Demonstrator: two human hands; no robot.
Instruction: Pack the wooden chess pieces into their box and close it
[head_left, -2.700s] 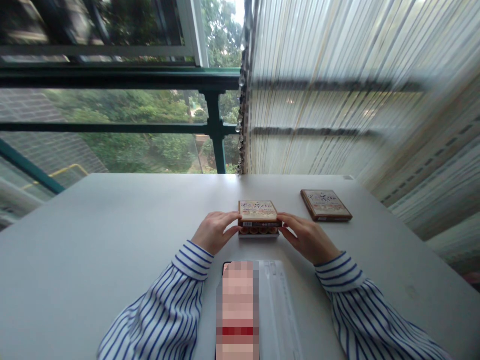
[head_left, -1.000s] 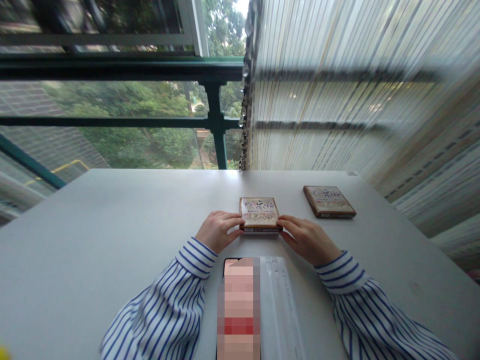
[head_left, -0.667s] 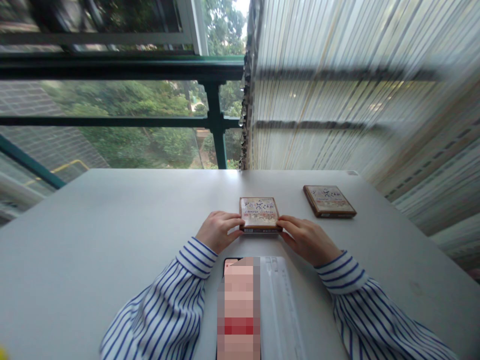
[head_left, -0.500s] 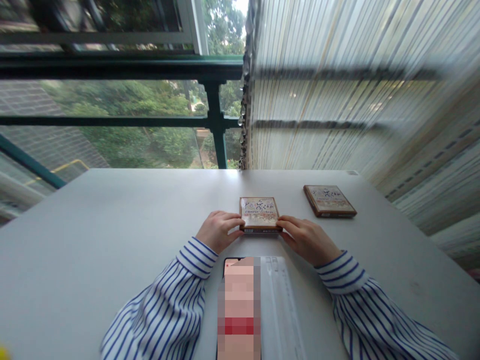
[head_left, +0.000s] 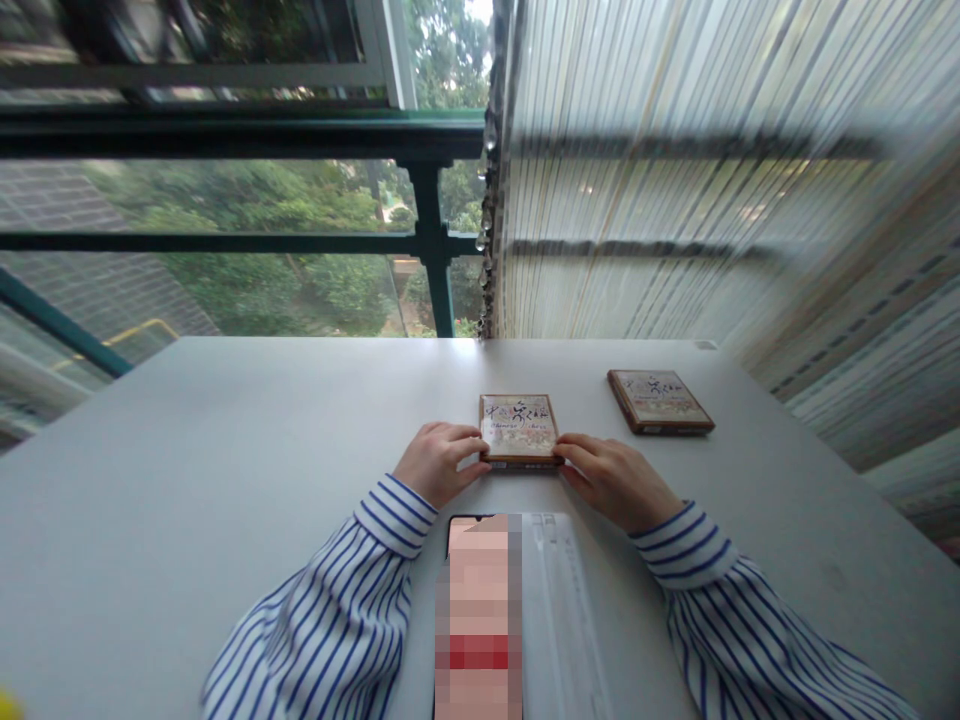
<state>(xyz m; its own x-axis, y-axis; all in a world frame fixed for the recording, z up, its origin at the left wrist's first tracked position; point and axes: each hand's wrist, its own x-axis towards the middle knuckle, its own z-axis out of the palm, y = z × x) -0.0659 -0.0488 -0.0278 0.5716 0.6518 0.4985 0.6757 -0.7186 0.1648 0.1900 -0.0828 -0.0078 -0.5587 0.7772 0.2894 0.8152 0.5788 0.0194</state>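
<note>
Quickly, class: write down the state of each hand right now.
Left hand: closed, fingers gripping the left edge of the printed box.
Right hand: closed, fingers gripping its right edge.

I see a grey table [head_left: 187, 480], flat box [head_left: 519, 428] at centre, second box [head_left: 658, 400] far right, phone [head_left: 478, 620] and clear sleeve [head_left: 559, 610] at near edge

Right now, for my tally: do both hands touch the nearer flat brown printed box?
Yes, left hand and right hand press opposite sides of the brown box.
</note>
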